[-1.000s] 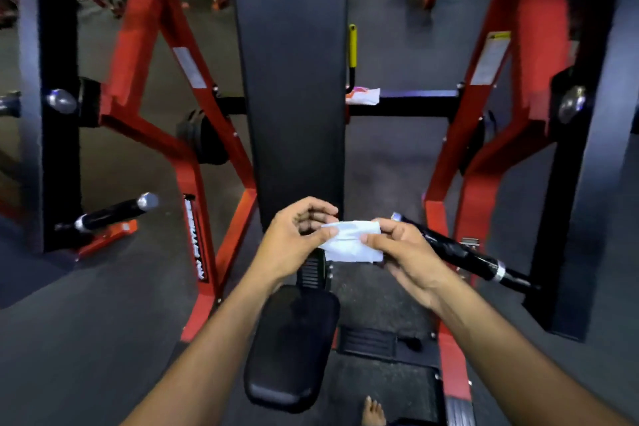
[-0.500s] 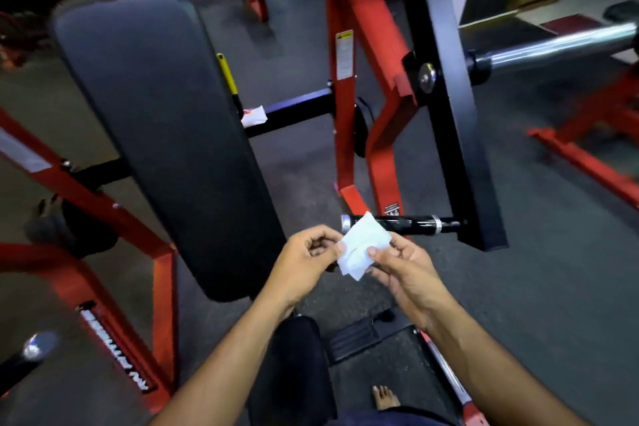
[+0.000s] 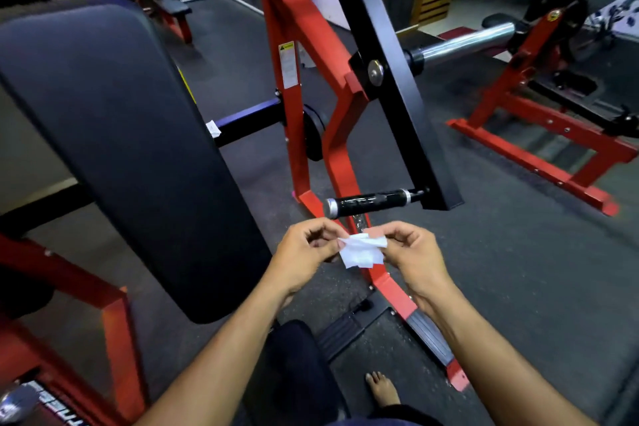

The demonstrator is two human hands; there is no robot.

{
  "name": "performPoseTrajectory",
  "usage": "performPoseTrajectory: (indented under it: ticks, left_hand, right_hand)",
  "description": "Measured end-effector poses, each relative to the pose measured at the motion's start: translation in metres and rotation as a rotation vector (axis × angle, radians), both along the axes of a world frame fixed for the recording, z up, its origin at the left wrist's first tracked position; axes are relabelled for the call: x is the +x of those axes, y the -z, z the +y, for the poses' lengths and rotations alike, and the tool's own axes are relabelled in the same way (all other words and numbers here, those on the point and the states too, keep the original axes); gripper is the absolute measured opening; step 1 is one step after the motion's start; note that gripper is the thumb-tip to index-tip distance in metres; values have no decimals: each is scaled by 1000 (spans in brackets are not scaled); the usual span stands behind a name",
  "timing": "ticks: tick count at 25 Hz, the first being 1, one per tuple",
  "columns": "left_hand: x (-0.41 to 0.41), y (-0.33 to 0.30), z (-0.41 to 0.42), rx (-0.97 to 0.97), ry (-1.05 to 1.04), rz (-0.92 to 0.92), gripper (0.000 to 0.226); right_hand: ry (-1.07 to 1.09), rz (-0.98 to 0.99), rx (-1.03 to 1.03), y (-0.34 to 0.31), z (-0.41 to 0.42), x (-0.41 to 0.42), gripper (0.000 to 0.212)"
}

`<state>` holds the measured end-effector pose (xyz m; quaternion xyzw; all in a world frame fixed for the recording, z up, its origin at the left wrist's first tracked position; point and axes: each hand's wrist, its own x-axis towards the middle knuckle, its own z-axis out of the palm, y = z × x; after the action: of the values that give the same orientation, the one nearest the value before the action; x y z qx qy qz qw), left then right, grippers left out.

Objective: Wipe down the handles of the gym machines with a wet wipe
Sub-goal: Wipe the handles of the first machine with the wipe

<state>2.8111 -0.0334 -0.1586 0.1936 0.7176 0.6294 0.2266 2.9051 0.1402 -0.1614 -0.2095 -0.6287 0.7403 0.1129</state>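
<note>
Small white wet wipe [image 3: 361,251] pinched between left hand [image 3: 304,258] and right hand [image 3: 411,254], just below the black cylindrical machine handle [image 3: 371,202]. Wipe is limp, light, probably slick: bunch it in one palm, wrap around the rigid grip.

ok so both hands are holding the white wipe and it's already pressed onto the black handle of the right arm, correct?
Not quite. In the head view the left hand and right hand both pinch the white wipe, but it is held in the air below the black handle, not touching it. The handle is bare.
</note>
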Motion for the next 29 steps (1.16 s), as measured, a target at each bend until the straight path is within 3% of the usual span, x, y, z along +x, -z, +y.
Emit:
performPoseTrajectory:
  ticks: [4,8,11,15,20,23,26,29]
  left_hand:
    - [7,0,-7,-44,19,68,26]
    - [3,3,-10,-59,54,160,28]
    - [3,3,-7,-54,73,183,28]
    - [-2,1,2,-93,60,240,37]
    - [-37,17,22,-307,-81,425,41]
    - [-52,27,31,-408,-92,452,39]
    - [-60,30,44,-517,-150,523,32]
    - [-58,29,48,-637,-183,600,28]
  right_hand:
    - [21,47,2,-5,-7,17,26]
    - [-40,3,-67,-8,-9,26,13]
    - [-66,-47,-84,-1,-10,23,21]
    - [-85,-97,139,12,6,18,18]
    - [313,-172,368,42,73,-14,17]
    - [427,-163,561,60,102,-47,11]
    - [403,-124,712,83,116,-77,16]
    - [274,-74,730,98,109,-90,27]
